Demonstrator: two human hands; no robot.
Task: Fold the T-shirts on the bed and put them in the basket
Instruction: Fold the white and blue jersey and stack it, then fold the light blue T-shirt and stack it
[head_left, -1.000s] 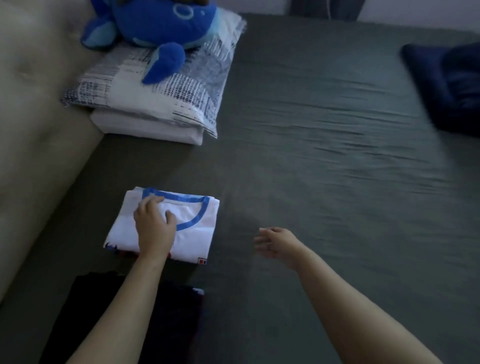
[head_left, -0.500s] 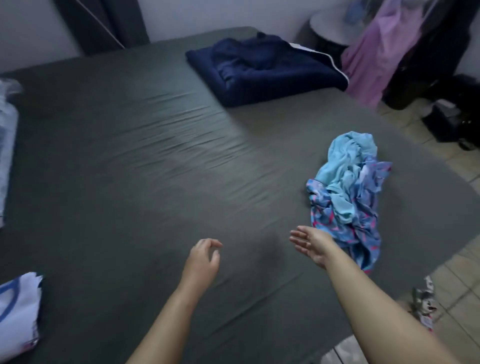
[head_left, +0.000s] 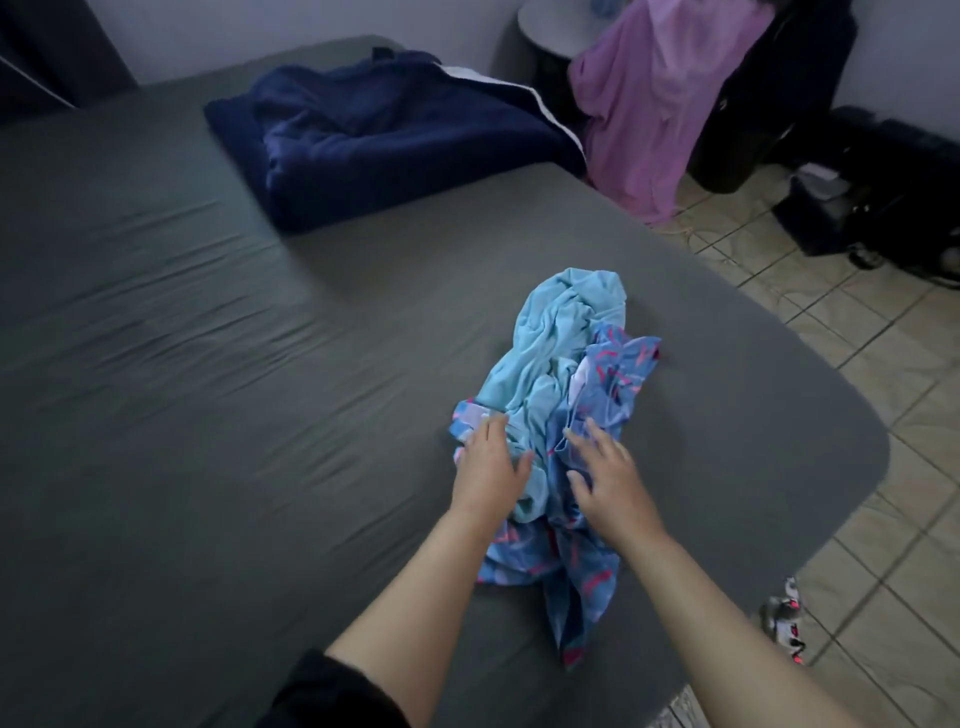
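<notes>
The person's left hand (head_left: 488, 467) and right hand (head_left: 608, 480) both rest on the near half of a crumpled heap of light blue and pink-patterned blue T-shirts (head_left: 558, 415). The fingers of each hand lie spread and fairly straight on the cloth; no pinch or closed hold is visible.

The heap sits on the grey-sheeted bed (head_left: 208, 415), towards its right side and near the rounded corner. One patterned tail trails towards the near edge of the mattress.

Risks, as judged:
- The heap appears to hold more than one garment, twisted together. Lifting one may drag the other off the bed onto the beige tiled floor (head_left: 857, 338).
- The trailing tail may slip over the edge if the heap is pulled nearward.
- A hem or collar is not readily seen, so a blind grasp could leave the shirt inside out or bunched.

Farther off, a folded dark navy blanket (head_left: 384, 135) lies on the bed; a lilac garment (head_left: 649, 114) hangs beyond. No basket is in view.
</notes>
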